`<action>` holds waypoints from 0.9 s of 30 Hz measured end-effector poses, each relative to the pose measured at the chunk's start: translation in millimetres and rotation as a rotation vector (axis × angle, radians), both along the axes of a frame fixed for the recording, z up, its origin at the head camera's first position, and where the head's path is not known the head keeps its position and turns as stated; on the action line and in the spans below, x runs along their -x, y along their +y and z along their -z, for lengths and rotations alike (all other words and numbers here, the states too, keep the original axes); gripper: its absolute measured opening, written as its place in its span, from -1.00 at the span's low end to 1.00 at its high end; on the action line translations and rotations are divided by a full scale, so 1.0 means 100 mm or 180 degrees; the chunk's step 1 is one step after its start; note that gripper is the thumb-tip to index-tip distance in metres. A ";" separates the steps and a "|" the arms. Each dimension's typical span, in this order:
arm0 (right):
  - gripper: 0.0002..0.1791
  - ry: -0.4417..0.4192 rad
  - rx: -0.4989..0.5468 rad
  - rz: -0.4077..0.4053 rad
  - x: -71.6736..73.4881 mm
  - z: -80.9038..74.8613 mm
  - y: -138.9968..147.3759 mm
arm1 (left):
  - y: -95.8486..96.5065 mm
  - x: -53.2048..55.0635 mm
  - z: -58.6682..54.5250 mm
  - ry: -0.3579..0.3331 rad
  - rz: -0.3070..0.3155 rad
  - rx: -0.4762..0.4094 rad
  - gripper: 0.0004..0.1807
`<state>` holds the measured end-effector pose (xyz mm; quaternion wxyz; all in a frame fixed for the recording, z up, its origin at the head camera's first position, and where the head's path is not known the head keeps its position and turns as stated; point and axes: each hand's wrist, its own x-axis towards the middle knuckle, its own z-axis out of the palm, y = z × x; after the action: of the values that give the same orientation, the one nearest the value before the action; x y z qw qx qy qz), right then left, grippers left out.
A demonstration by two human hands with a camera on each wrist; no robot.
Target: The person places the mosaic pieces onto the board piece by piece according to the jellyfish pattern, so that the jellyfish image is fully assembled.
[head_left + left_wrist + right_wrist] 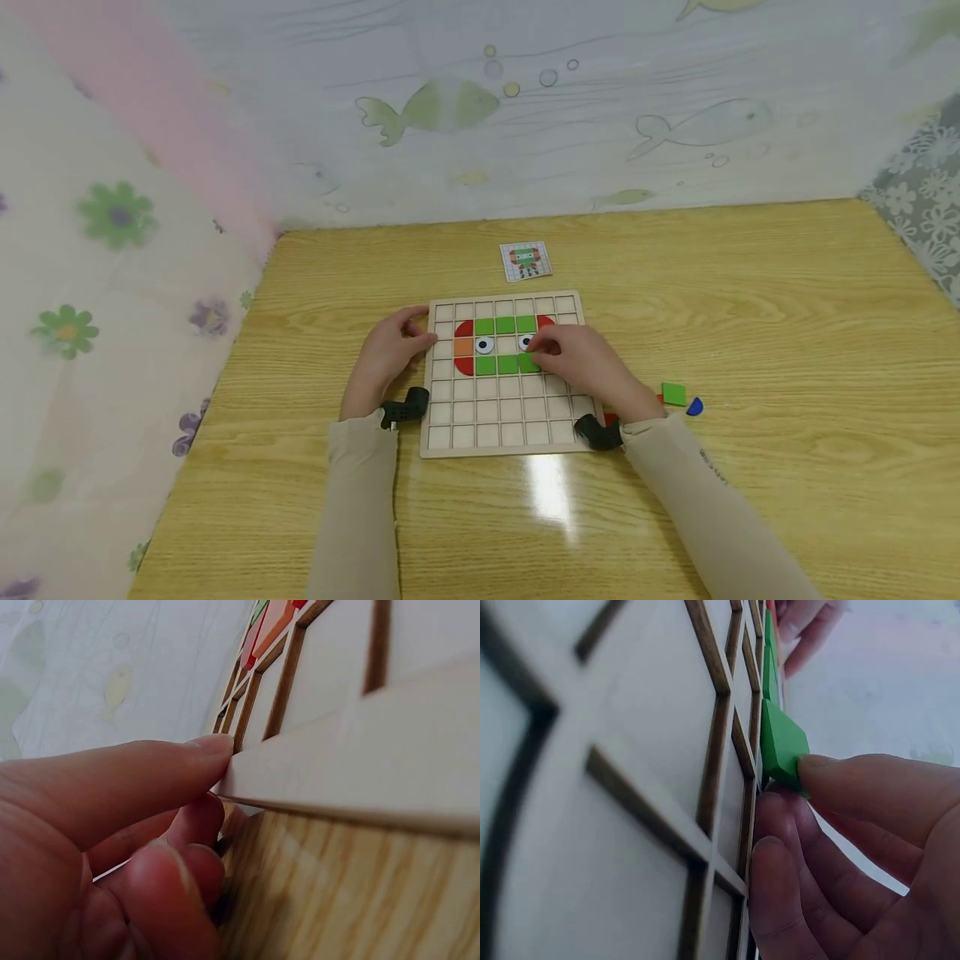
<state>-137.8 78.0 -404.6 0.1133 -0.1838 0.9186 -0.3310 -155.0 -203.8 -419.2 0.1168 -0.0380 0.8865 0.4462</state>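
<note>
A wooden grid board (487, 412) lies on the table with coloured tiles in its cells. My left hand (390, 348) holds the board's left edge; in the left wrist view, a fingertip (214, 744) lies over the rim and other fingers curl beside it. My right hand (581, 358) pinches a green square tile (781, 742), tilted against the board at the right end of the lower green row. Above that row are two eye tiles (484, 345), an orange square (463, 347) and an upper green row (505, 325). Red rounded pieces (464, 367) form the corners.
Behind the board lies a small picture card (526, 261) showing a coloured figure on a grid. Right of the board, partly behind my right wrist, are a loose green square (673, 394), a blue half-round piece (695, 407) and red pieces (611, 419). A patterned wall covering (570, 158) borders the table.
</note>
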 end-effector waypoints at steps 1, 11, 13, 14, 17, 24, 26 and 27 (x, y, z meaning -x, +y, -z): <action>-0.87 0.0022 -0.0033 -0.0002 0.00 0.00 -0.01 | 0.00 0.00 0.00 0.0003 0.0004 -0.0006 -0.43; -0.88 0.0288 -0.0288 -0.0098 -0.02 -0.01 -0.04 | 0.01 0.00 0.00 0.0034 0.0009 0.0017 -0.44; -0.89 0.0339 -0.0321 -0.0109 -0.03 -0.01 -0.04 | 0.01 0.00 -0.01 0.0039 0.0017 0.0045 -0.44; -0.89 0.0351 -0.0324 -0.0112 -0.03 -0.01 -0.05 | 0.01 0.00 -0.01 0.0042 0.0022 0.0059 -0.44; -0.90 0.0372 -0.0311 -0.0118 -0.03 0.00 -0.05 | 0.01 0.00 -0.01 0.0036 0.0012 0.0071 -0.44; -0.88 0.0275 -0.0279 -0.0196 -0.02 -0.03 -0.02 | 0.01 0.00 0.00 0.0056 0.0027 0.0054 -0.44; -0.86 0.0215 -0.0252 -0.0260 -0.02 -0.04 0.00 | 0.01 0.00 0.00 0.0069 0.0034 0.0053 -0.44; -0.85 0.0173 -0.0227 -0.0291 -0.02 -0.06 0.02 | 0.01 0.00 0.00 0.0070 0.0023 0.0044 -0.45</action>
<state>-135.9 79.8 -398.8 0.1098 -0.2304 0.9232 -0.2874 -154.5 -202.6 -419.1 0.1084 -0.0307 0.8909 0.4400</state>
